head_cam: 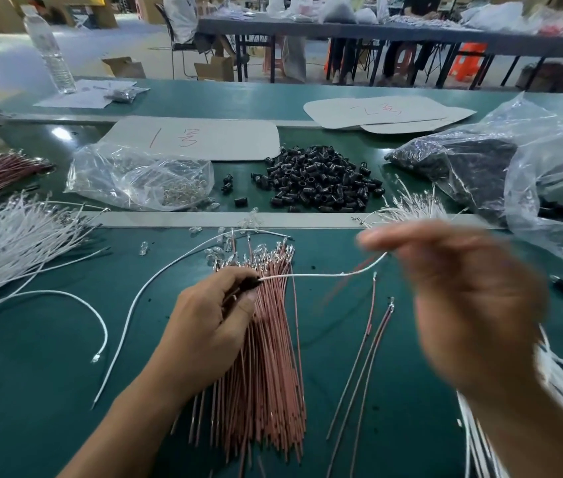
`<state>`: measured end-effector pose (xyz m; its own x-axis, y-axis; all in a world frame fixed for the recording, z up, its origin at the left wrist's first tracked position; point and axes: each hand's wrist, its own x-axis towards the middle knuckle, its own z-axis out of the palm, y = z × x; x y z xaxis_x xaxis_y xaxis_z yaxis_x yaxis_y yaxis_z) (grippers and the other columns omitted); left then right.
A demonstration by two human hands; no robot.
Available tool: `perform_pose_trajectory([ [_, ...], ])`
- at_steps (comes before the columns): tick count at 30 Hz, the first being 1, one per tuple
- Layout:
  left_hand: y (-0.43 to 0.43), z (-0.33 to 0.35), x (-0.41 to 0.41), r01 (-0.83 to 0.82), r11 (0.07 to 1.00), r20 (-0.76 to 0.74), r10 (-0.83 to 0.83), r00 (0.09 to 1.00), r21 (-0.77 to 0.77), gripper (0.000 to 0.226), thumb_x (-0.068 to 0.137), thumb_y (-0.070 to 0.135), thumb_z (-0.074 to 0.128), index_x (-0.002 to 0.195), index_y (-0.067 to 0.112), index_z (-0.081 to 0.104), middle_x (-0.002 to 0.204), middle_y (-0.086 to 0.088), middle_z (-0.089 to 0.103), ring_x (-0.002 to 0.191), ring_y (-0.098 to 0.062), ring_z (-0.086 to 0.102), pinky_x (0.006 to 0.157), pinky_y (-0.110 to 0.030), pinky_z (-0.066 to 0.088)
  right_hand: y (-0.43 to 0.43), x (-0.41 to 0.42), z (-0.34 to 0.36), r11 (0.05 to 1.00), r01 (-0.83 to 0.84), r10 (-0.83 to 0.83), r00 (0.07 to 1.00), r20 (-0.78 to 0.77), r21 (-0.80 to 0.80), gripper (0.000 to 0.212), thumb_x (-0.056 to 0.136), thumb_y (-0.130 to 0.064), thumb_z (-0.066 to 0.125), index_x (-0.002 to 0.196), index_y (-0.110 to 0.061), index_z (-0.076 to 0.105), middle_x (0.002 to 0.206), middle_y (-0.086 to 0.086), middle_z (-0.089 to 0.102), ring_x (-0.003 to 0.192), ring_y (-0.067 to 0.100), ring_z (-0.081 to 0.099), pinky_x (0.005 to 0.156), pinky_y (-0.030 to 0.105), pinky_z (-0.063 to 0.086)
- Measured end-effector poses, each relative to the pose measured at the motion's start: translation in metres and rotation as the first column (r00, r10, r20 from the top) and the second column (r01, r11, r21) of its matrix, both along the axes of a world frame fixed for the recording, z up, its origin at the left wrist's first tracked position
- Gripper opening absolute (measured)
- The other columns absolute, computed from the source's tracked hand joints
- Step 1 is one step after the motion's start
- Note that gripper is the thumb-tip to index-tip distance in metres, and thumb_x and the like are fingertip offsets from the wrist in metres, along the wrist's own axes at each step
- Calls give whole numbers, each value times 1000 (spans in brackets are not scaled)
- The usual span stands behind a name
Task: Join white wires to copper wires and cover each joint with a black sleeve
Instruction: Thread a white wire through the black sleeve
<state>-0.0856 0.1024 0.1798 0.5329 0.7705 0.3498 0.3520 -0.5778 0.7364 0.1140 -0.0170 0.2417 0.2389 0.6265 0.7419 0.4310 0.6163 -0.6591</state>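
On the green table [66, 339], stock lies within easy reach: the bundle of copper wires [266, 357] near centre, loose white wires [7, 243] heaped at the far left, and the pile of black sleeves [318, 181] farther back. The left hand [211, 322], its wrist over the bundle, pinches one black sleeve [250, 282] between thumb and forefinger. A single white wire [321, 275] runs from it rightward to the raised, motion-blurred right hand [462, 305], which seems to pinch its other end. The wire is probably held taut to seat the sleeve over the joint.
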Motion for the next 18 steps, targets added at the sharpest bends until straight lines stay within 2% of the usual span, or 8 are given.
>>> perform_pose_trajectory([
  [2,-1,0,0,9,1000,16,-9,1000,-7,18,95,9,62,108,20,67,75,24,62,62,2,56,55,-9,40,-10,44,23,990,139,-137,977,-162,0,21,108,-28,49,111,-15,65,100,13,70,93,37,68,89,50,55],
  [4,0,0,0,7,1000,35,-7,999,-7,18,96,9,62,109,19,68,73,21,63,62,1,56,54,-9,39,-19,92,48,943,246,-278,952,-124,-224,30,111,-27,40,111,-9,63,95,26,64,83,41,66,81,59,57],
  [6,1,-1,-1,4,1000,58,-4,998,6,17,96,11,63,108,21,69,80,22,65,65,-3,58,56,-10,40,-19,102,49,899,362,-378,925,-22,-247,37,109,-40,43,110,-9,64,87,19,67,70,29,65,65,43,58],
  [8,0,-2,0,18,1000,87,-19,996,8,17,95,11,65,107,21,69,85,17,67,71,-10,62,59,-18,46,-10,70,33,896,429,-424,903,66,-119,49,101,-52,55,118,-7,62,83,-8,70,70,9,61,64,24,49],
  [10,0,-5,1,54,999,96,-54,994,4,20,92,7,67,106,22,68,88,13,67,75,-15,63,64,-26,51,4,32,12,920,390,-364,883,298,-34,22,101,-32,64,109,-12,68,87,-9,68,75,6,60,65,17,45],
  [12,1,-7,2,73,997,89,-75,993,21,25,91,5,69,104,25,67,91,15,67,77,-14,63,66,-26,52,16,14,-17,928,366,-288,826,484,-72,6,97,-10,66,98,-6,71,94,2,68,84,12,63,74,21,50],
  [14,3,-10,3,80,996,100,-84,991,47,21,91,10,70,104,26,66,90,16,66,76,-13,63,66,-25,51,26,7,-33,934,303,-163,833,529,-190,8,96,-5,65,100,-3,71,104,5,70,95,15,65,84,26,53],
  [18,2,-13,5,91,996,152,-92,984,12,18,91,15,69,101,29,64,84,11,65,68,-15,58,59,-26,49,26,2,-49,903,244,3,820,573,-353,16,100,-11,62,111,-8,73,97,-3,74,82,3,62,77,22,52],
])
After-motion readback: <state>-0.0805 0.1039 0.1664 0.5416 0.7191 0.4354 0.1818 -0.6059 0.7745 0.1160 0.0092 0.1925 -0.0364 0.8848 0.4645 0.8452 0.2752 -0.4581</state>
